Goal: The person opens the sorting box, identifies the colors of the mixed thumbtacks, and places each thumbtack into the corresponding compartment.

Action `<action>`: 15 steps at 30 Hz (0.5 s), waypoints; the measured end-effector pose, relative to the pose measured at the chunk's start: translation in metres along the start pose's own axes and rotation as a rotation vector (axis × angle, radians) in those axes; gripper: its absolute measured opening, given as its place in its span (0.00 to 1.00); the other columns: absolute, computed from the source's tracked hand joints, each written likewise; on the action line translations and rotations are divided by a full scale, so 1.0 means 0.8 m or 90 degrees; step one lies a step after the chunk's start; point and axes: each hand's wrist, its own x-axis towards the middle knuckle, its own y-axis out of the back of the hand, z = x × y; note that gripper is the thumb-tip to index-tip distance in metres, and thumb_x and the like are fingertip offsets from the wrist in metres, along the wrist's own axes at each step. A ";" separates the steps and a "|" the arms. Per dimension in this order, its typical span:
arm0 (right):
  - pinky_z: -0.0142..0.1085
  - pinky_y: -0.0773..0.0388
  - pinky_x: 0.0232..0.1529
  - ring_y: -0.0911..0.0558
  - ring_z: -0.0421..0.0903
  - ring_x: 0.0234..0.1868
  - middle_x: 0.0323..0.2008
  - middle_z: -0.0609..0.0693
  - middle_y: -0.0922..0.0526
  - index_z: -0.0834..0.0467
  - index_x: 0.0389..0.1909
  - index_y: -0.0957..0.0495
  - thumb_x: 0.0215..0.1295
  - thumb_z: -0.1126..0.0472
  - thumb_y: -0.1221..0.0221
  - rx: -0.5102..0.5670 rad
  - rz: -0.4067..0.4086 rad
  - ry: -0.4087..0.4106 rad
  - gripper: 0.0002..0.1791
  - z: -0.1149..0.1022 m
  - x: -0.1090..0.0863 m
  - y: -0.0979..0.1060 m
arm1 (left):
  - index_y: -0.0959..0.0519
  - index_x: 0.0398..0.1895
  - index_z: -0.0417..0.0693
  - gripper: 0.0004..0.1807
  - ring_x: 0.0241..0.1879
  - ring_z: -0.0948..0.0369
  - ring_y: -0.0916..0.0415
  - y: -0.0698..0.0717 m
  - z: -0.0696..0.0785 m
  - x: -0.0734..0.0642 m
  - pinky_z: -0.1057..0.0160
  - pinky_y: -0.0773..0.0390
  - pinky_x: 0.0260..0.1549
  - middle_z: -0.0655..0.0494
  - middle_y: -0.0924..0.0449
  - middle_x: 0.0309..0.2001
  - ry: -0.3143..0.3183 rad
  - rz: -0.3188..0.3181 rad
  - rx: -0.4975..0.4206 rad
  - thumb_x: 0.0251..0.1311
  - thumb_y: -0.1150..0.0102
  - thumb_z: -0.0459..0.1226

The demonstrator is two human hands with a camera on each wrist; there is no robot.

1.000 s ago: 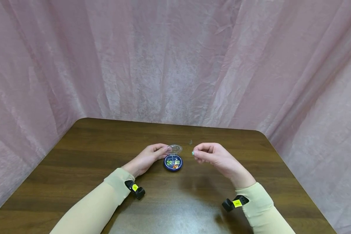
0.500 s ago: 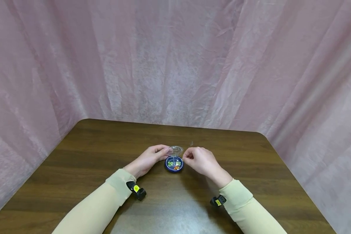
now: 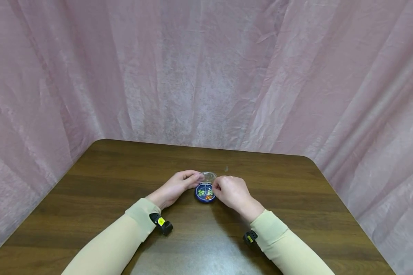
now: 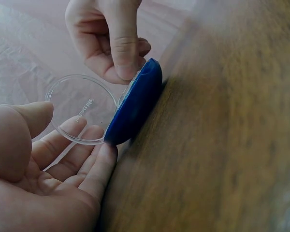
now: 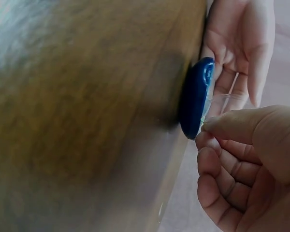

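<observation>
A round blue pill case [image 3: 205,193] lies on the table with its clear hinged lid [image 3: 207,177] raised. Small green, yellow and orange pieces sit in its divided compartments. My left hand [image 3: 175,187] holds the lid from the left, thumb at the rim and fingers behind it; in the left wrist view the lid [image 4: 82,109] shows between them. Over the right side of the case, my right hand [image 3: 233,191] pinches thumb and forefinger together at its edge. A tiny pale-green piece [image 5: 203,119] shows at the thumb tip in the right wrist view, mostly hidden by the fingers.
The brown wooden table [image 3: 141,160] has rounded far corners. Pink curtains [image 3: 206,76] hang behind and beside it. A tiny clear scrap [image 3: 226,168] lies beyond the right hand. Each wrist wears a small black camera [image 3: 165,227].
My right hand has moved left and slightly down, from beside the pill case to over its right edge, carrying the small greenish piece. The left hand stays at the lid.
</observation>
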 end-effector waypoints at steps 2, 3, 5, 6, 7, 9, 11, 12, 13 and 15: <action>0.42 0.23 0.23 0.23 0.40 0.25 0.24 0.37 0.20 0.44 0.24 0.19 0.65 0.63 0.28 -0.006 -0.001 0.004 0.14 0.000 0.000 -0.002 | 0.21 0.69 0.32 0.20 0.75 0.47 0.26 0.000 0.000 0.000 0.54 0.23 0.73 0.39 0.20 0.71 0.000 0.000 0.000 0.89 0.48 0.39; 0.42 0.23 0.23 0.22 0.40 0.25 0.24 0.37 0.20 0.43 0.24 0.19 0.65 0.63 0.28 -0.008 -0.002 0.006 0.14 0.000 0.000 -0.003 | 0.21 0.69 0.32 0.20 0.75 0.47 0.26 0.000 0.000 0.000 0.54 0.22 0.73 0.39 0.20 0.71 0.000 0.000 0.000 0.89 0.48 0.39; 0.42 0.23 0.23 0.22 0.41 0.26 0.24 0.37 0.20 0.43 0.23 0.19 0.65 0.62 0.28 -0.011 -0.005 0.007 0.15 0.000 0.000 -0.005 | 0.21 0.69 0.33 0.20 0.75 0.47 0.26 -0.001 0.000 0.000 0.54 0.22 0.73 0.39 0.20 0.71 0.001 -0.001 0.000 0.89 0.48 0.39; 0.42 0.23 0.23 0.22 0.41 0.26 0.25 0.37 0.20 0.43 0.24 0.19 0.65 0.62 0.28 -0.011 -0.006 0.007 0.14 0.000 0.000 -0.005 | 0.21 0.69 0.33 0.20 0.75 0.47 0.26 -0.001 0.001 -0.001 0.54 0.22 0.73 0.39 0.20 0.71 0.002 -0.001 0.001 0.88 0.48 0.39; 0.42 0.22 0.24 0.21 0.41 0.26 0.25 0.37 0.19 0.43 0.24 0.18 0.65 0.62 0.28 -0.010 -0.007 0.007 0.14 0.000 -0.001 -0.005 | 0.21 0.69 0.33 0.20 0.75 0.47 0.26 -0.001 0.001 -0.001 0.54 0.22 0.73 0.39 0.20 0.71 0.002 -0.001 0.002 0.88 0.48 0.39; 0.42 0.21 0.25 0.20 0.41 0.27 0.27 0.37 0.17 0.43 0.26 0.17 0.66 0.62 0.27 -0.005 -0.008 0.007 0.12 0.000 -0.002 -0.004 | 0.21 0.69 0.33 0.20 0.75 0.48 0.26 -0.001 0.001 -0.001 0.54 0.22 0.73 0.40 0.20 0.71 0.003 0.000 0.003 0.88 0.48 0.39; 0.43 0.20 0.27 0.19 0.41 0.28 0.28 0.37 0.16 0.44 0.28 0.15 0.66 0.62 0.27 0.004 -0.009 0.007 0.10 0.000 -0.003 -0.002 | 0.21 0.68 0.34 0.20 0.75 0.48 0.26 -0.001 0.001 0.000 0.54 0.22 0.72 0.40 0.20 0.71 0.005 0.002 0.002 0.88 0.47 0.39; 0.43 0.19 0.27 0.19 0.41 0.29 0.29 0.37 0.15 0.44 0.29 0.13 0.66 0.61 0.27 0.010 -0.009 0.007 0.09 0.000 -0.005 -0.001 | 0.20 0.68 0.34 0.19 0.75 0.48 0.25 0.000 0.001 0.000 0.55 0.22 0.72 0.40 0.20 0.71 0.006 0.004 0.001 0.88 0.47 0.39; 0.43 0.18 0.28 0.18 0.40 0.29 0.30 0.38 0.14 0.45 0.30 0.12 0.67 0.61 0.26 0.015 -0.007 0.007 0.08 0.000 -0.006 0.000 | 0.21 0.68 0.33 0.20 0.74 0.48 0.25 0.000 0.001 0.000 0.55 0.22 0.72 0.40 0.20 0.71 0.003 0.004 0.003 0.88 0.48 0.39; 0.42 0.17 0.30 0.17 0.40 0.30 0.32 0.37 0.13 0.46 0.32 0.11 0.66 0.61 0.26 0.023 -0.002 0.005 0.06 0.001 -0.009 0.002 | 0.21 0.68 0.33 0.20 0.74 0.48 0.25 0.000 0.000 0.000 0.55 0.22 0.72 0.39 0.20 0.70 0.001 0.005 0.003 0.88 0.48 0.39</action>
